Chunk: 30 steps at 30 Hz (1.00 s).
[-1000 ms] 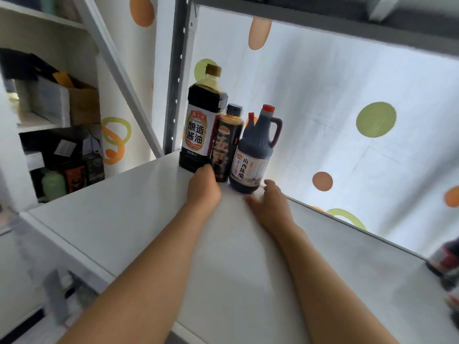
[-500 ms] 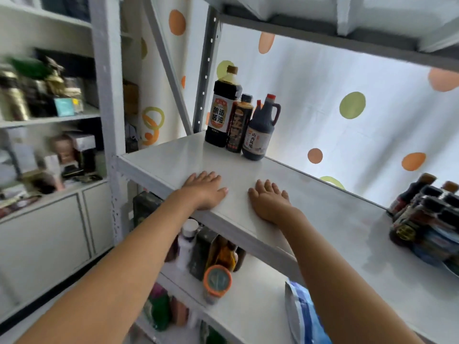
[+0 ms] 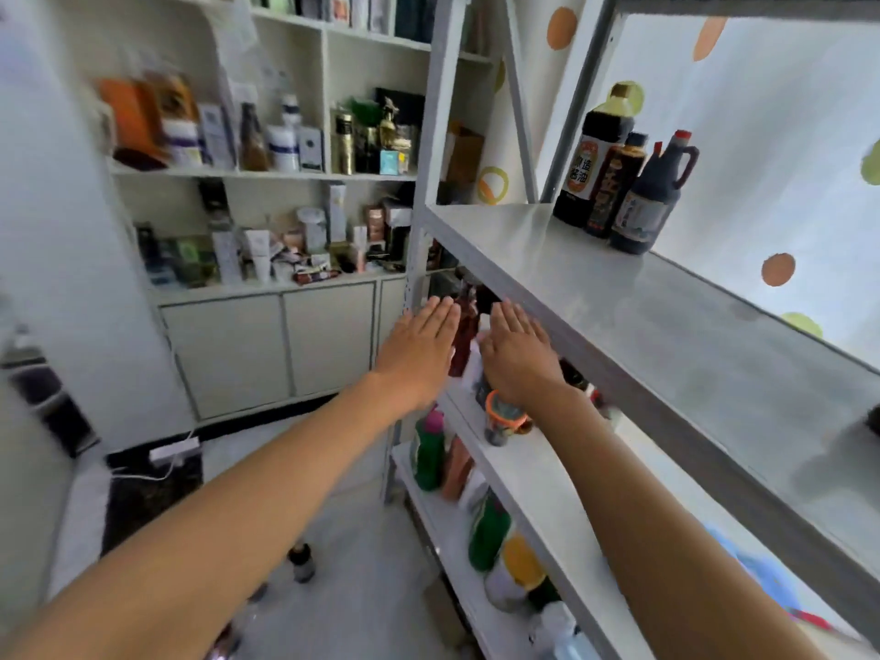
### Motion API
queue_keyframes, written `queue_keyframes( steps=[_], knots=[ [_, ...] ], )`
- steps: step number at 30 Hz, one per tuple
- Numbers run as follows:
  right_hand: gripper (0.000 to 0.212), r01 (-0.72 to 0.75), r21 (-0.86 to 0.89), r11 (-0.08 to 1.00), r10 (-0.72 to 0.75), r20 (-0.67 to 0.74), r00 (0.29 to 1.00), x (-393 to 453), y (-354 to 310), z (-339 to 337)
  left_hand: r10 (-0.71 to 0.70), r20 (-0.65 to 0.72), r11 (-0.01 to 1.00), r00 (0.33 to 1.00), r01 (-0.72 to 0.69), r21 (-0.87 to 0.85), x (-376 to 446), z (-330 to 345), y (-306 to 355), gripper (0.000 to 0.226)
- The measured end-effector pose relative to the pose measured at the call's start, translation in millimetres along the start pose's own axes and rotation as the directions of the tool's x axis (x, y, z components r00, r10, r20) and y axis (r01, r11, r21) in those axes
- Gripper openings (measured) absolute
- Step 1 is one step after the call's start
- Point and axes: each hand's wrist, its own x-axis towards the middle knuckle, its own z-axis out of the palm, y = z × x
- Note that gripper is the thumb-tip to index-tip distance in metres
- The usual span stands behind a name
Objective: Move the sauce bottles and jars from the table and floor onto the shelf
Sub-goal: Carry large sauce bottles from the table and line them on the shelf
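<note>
Both the left hand (image 3: 419, 354) and right hand (image 3: 516, 357) hover flat and empty, fingers straight, near the shelf (image 3: 666, 335) edge, three sauce bottles (image 3: 619, 183) standing far right

Upper shelf (image 3: 666, 326): three dark sauce bottles in a tight row, namely one tall soy sauce bottle (image 3: 593, 159), one slimmer dark bottle (image 3: 616, 183), one handled vinegar jug (image 3: 650, 202). Floor: one small dark bottle (image 3: 302, 562). Two hands in frame, left hand (image 3: 419, 354) and right hand (image 3: 516, 352).

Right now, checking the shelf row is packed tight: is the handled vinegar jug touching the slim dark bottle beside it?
Cannot tell. In the head view the handled vinegar jug overlaps the slim dark bottle, hiding any gap or contact between them.
</note>
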Motion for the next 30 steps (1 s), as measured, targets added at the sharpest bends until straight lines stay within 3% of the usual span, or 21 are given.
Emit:
queue_keyframes(
  steps=[6, 11, 14, 21, 24, 30],
  knots=[
    [0.059, 0.235, 0.17, 0.957, -0.238, -0.004, 0.971, -38.1, -96.1, 36.0, -0.234, -0.031, 0.972, 0.972, 0.234, -0.009, -107.7, -15.1, -44.7, 0.064],
    [0.059, 0.435, 0.269, 0.859, -0.45, -0.007, 0.893, -80.9, -192.6, 48.7, -0.454, -0.041, 0.884, 0.89, 0.456, 0.105, -221.3, -18.2, -85.1, 0.066],
    [0.058, 0.532, 0.333, 0.779, -0.563, -0.002, 0.826, -119.0, -254.7, 58.2, -0.594, -0.063, 0.797, 0.802, 0.597, 0.088, -300.6, -20.5, -110.5, 0.068],
    [0.057, 0.753, 0.326, 0.571, -0.794, -0.011, 0.607, -237.0, -395.0, 78.6, -0.795, -0.098, 0.596, 0.598, 0.801, 0.051, -484.6, -38.5, -136.7, 0.065],
    [0.057, 0.846, 0.32, 0.426, -0.89, -0.022, 0.456, -317.7, -462.8, 83.9, -0.863, -0.138, 0.484, 0.485, 0.874, 0.047, -590.8, -48.5, -142.5, 0.061],
    [0.056, 0.92, 0.327, 0.218, -0.968, -0.046, 0.246, -449.4, -567.6, 100.5, -0.952, -0.168, 0.256, 0.256, 0.966, 0.021, -759.2, -51.2, -135.4, 0.064]
  ],
)
